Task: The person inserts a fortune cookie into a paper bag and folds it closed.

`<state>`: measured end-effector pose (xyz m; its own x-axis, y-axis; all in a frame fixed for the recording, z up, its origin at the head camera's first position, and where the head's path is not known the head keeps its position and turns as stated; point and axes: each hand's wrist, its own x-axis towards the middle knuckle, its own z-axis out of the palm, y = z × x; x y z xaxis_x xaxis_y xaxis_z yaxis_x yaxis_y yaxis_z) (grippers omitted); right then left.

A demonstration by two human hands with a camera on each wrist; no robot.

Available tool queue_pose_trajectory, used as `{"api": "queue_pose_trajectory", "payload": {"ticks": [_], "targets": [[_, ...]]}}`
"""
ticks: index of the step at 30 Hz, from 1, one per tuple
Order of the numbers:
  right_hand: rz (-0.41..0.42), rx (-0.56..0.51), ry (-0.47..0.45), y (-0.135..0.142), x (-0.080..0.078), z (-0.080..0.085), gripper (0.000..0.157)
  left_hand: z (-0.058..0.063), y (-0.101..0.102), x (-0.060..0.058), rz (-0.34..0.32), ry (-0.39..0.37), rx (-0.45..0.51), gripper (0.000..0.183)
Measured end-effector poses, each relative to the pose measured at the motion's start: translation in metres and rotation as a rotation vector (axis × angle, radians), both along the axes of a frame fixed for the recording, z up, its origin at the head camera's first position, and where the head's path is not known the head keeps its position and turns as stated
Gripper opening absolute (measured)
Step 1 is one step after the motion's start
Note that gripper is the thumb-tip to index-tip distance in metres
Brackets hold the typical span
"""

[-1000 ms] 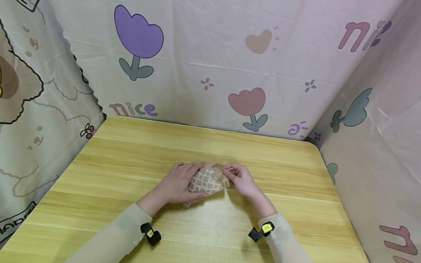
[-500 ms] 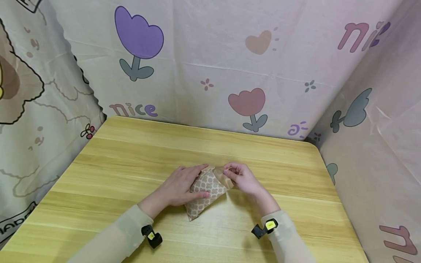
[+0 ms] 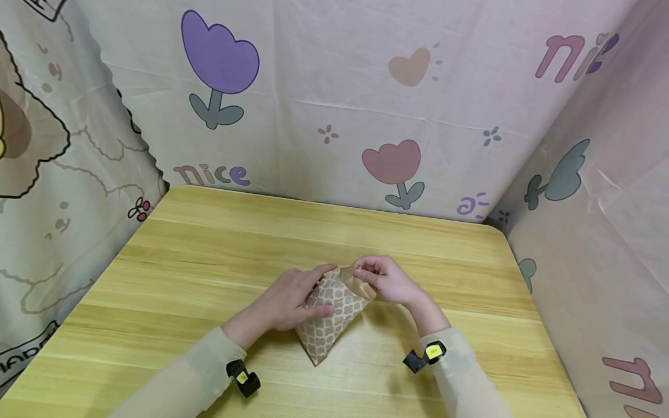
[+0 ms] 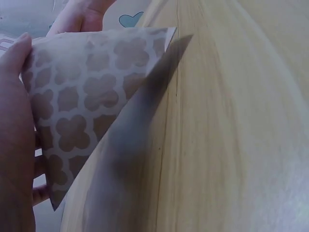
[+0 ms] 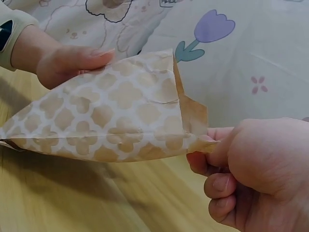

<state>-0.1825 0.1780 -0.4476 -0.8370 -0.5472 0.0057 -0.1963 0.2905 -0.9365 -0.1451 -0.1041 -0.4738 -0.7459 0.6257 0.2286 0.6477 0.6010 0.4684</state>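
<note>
A brown paper bag (image 3: pixel 334 310) with a white quatrefoil pattern is held between both hands above the table, its plain brown mouth towards the right and one bottom corner pointing down at the front. My left hand (image 3: pixel 292 299) grips the bag's left side, thumb across the near face and fingers behind it. My right hand (image 3: pixel 387 281) pinches the lip of the mouth between thumb and fingertips. In the right wrist view the mouth flap (image 5: pixel 195 116) stands out beside those fingers. The inside of the bag is hidden.
A wood-grain table (image 3: pixel 219 232) lies beneath the hands. Printed cloth (image 3: pixel 313 75) with flowers and words hangs behind it and along both sides. Each sleeve carries a small black camera, one on the left wrist (image 3: pixel 243 377) and one on the right (image 3: pixel 424 357).
The bag has turned and tipped, its lower corner swinging out from under my left hand towards the front. More of its patterned face shows, and the mouth has shifted slightly right.
</note>
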Motion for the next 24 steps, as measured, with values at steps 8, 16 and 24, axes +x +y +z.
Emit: {"api": "queue_pose_trajectory", "payload": {"ticks": [8,16,24], "targets": [[0.017,-0.014,-0.011,0.0,-0.003,0.008,0.016,0.001,0.005,0.003,-0.014,-0.081,0.102,0.073],[-0.049,-0.119,-0.055,-0.005,0.001,0.009,0.025,0.002,0.006,0.003,0.021,-0.206,0.267,0.056],[-0.098,-0.179,-0.141,-0.006,0.01,0.009,0.037,0.005,0.007,0.006,0.056,-0.293,0.442,0.041]]}}
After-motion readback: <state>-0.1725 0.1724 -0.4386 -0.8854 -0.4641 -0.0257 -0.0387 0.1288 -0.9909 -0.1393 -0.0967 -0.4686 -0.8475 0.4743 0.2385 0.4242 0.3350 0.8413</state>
